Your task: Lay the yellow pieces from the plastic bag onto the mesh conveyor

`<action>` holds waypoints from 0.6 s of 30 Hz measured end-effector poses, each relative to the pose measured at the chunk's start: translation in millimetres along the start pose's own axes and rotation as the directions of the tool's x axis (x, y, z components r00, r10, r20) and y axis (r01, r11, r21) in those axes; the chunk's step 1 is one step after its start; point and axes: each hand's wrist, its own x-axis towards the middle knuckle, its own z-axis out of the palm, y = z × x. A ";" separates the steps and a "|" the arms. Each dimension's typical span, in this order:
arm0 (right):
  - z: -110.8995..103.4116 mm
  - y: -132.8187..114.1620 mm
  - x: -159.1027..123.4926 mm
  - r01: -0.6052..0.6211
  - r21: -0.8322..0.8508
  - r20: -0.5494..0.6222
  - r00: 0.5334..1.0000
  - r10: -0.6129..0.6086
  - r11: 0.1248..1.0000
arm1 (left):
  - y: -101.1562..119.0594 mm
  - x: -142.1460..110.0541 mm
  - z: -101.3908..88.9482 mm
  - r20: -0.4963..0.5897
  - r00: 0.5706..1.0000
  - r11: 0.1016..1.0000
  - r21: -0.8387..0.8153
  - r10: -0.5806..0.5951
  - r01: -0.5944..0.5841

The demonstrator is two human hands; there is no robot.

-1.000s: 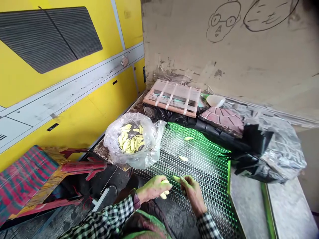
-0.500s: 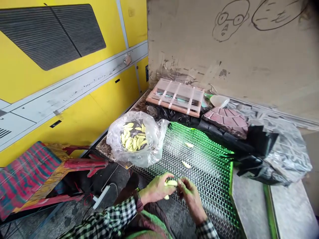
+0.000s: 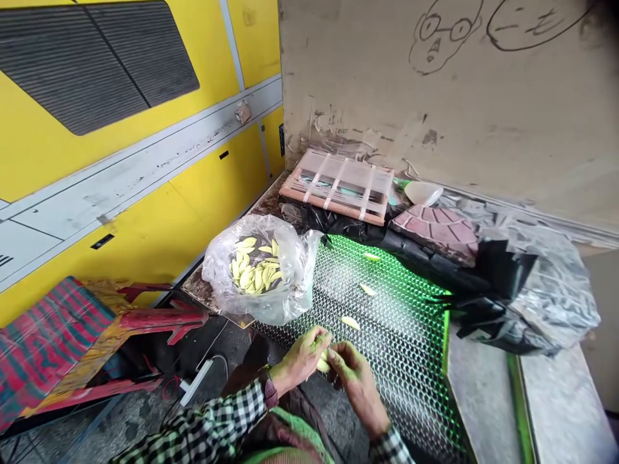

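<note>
My left hand [image 3: 298, 358] is closed round a few pale yellow leaf-shaped pieces [image 3: 322, 363] at the near edge of a sheet of bubble wrap [image 3: 401, 348] lit green. My right hand [image 3: 352, 374] meets it, fingertips pinched at the same pieces. Three single pieces lie in a row on the wrap: the nearest piece [image 3: 350, 322], a middle piece [image 3: 367, 289] and a far piece [image 3: 372, 256]. A clear plastic bag [image 3: 258, 269] full of the same pieces sits to the left.
A taped flat brown packet [image 3: 338, 186], black plastic sheeting [image 3: 483, 277] and a reddish patterned block [image 3: 435, 227] lie behind the wrap. A yellow panelled wall [image 3: 120, 161] stands at left, a cardboard wall with drawings behind. A red striped seat [image 3: 48, 335] is at lower left.
A third piece now lies on the bubble wrap, nearest my hands. Both hands have drawn together round the pieces, and the view has shifted a little.
</note>
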 end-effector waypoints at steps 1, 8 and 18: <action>3.3 1.5 -0.4 -0.015 0.065 -0.022 1.000 0.016 0.998 | 1.3 0.0 1.5 0.021 1.000 1.000 0.019 0.017 -0.018; -21.3 22.1 17.4 -0.054 -0.031 -0.294 0.955 0.043 0.998 | -6.2 6.6 0.9 -0.081 0.996 0.998 -0.045 -0.042 0.038; -7.4 3.0 -0.9 0.063 -0.298 -0.131 0.986 -0.106 0.952 | -5.5 10.7 6.8 -0.125 0.992 1.000 -0.009 -0.004 0.003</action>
